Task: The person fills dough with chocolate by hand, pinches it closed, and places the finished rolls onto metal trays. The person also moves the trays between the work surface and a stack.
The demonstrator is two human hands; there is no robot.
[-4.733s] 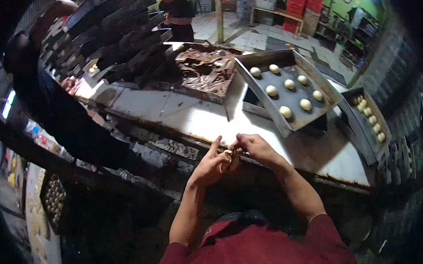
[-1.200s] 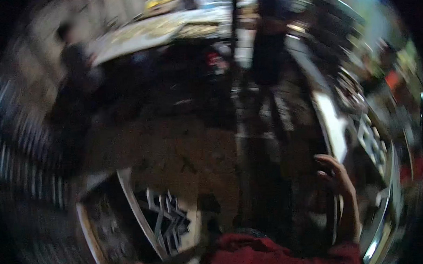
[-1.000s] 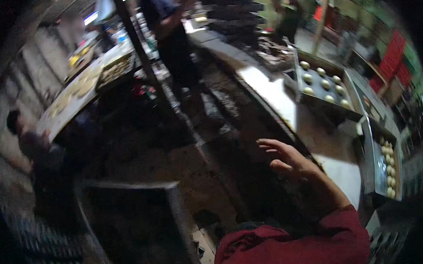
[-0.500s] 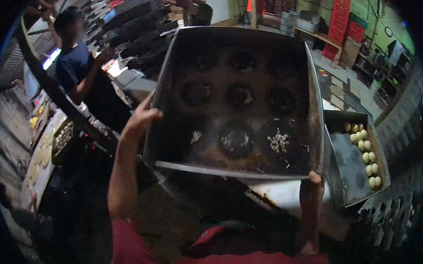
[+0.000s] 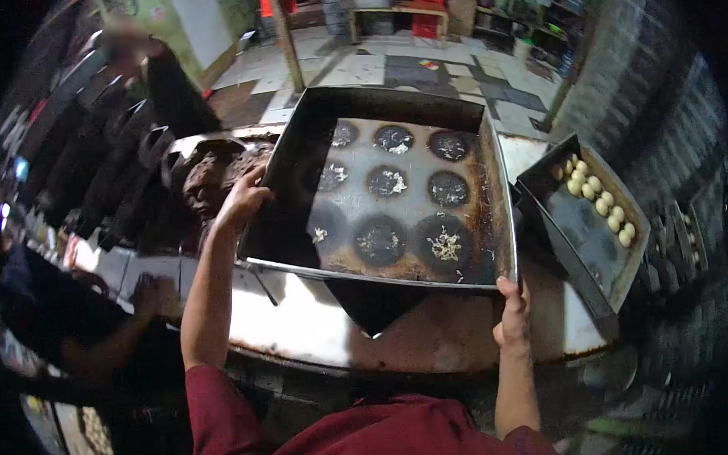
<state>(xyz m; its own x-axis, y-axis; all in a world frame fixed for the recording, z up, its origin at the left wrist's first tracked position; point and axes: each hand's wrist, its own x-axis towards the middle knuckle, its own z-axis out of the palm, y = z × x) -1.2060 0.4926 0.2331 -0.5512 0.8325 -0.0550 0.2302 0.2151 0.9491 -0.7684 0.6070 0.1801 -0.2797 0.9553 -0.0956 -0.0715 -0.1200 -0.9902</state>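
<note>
A large square metal tray (image 5: 351,216) with raised sides is held level in front of me. Its floor shows rows of dark round marks with pale shreds on them. My left hand (image 5: 244,201) grips the left rim, the thumb over the edge. At the front right corner my right hand (image 5: 511,309) is closed on the rim, its fingers partly hidden below. Under the tray lies a white tabletop (image 5: 291,318) with a brown worn edge.
To the right, a second tray (image 5: 576,220) holds several pale round dough balls (image 5: 601,207). Left of my tray sits a brown lumpy mass (image 5: 210,185). A person (image 5: 62,310) in dark clothes is at the left, another person (image 5: 162,82) farther back. A post (image 5: 283,42) stands ahead.
The view has turned to the right. The tray I hold has come down over the white tabletop, and its floor is now better lit. Both hands still grip it.
</note>
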